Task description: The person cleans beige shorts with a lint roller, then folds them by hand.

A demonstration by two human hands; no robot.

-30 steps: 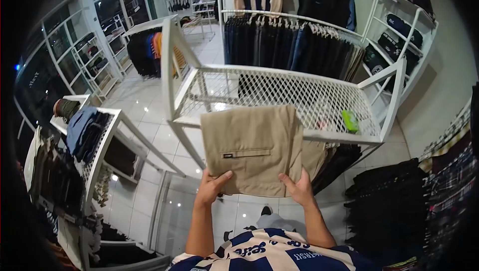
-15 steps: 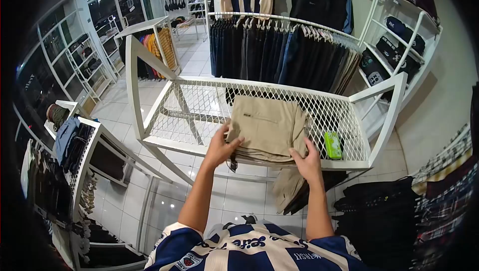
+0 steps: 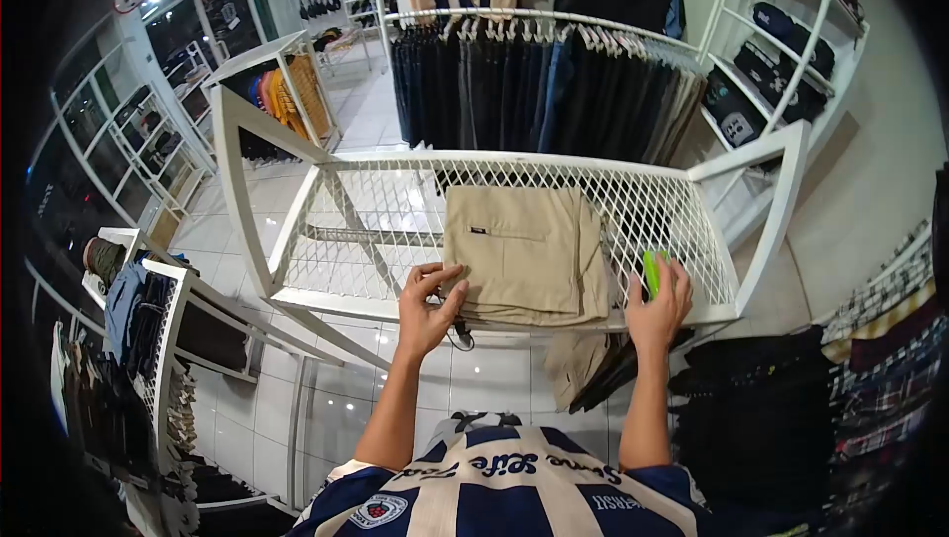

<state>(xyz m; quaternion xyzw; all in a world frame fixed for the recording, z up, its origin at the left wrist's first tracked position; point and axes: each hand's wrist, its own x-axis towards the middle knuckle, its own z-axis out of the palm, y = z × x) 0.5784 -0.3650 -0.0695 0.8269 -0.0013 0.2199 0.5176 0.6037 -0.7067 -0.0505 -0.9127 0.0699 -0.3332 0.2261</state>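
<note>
Forearms reach forward and up from a blue-and-white striped shirt (image 3: 514, 493), both bare, elbows low, and the hands meet the near edge of a white mesh rack (image 3: 326, 295).

Left hand (image 3: 430, 305): palm turned away, fingers bent inward and thumb raised. The fingertips (image 3: 450, 285) rest against the near-left corner of the folded beige trousers (image 3: 524, 255). It cannot be determined whether they pinch the cloth or only touch it. A small dark item, too small to identify, hangs just below this hand at the rack edge.

The trousers lie flat on the mesh between the two hands, pocket side up, as a squared stack just beyond the near rail.

Right hand (image 3: 657, 305): raised at the wrist, thumb on one side and fingers on the other, closed around a green object (image 3: 652, 270). The object stands on the mesh just right of the trousers and is partly covered by the hand.

Surface: the rack top is open white lattice in a white tube frame with sloped end posts. Beige and dark garments (image 3: 583, 369) hang beneath it, below and between the hands.

Room, left to right: a lower white shelf unit with folded clothing (image 3: 148, 290) stands well left of the left hand. Glossy white floor tiles (image 3: 474, 389) run under the rack. A rail of dark hanging trousers (image 3: 534, 73) stands beyond the hands. Wall shelving (image 3: 781, 53) with dark goods is beyond the right hand, and dark and plaid garments (image 3: 890, 339) hang to its right.
</note>
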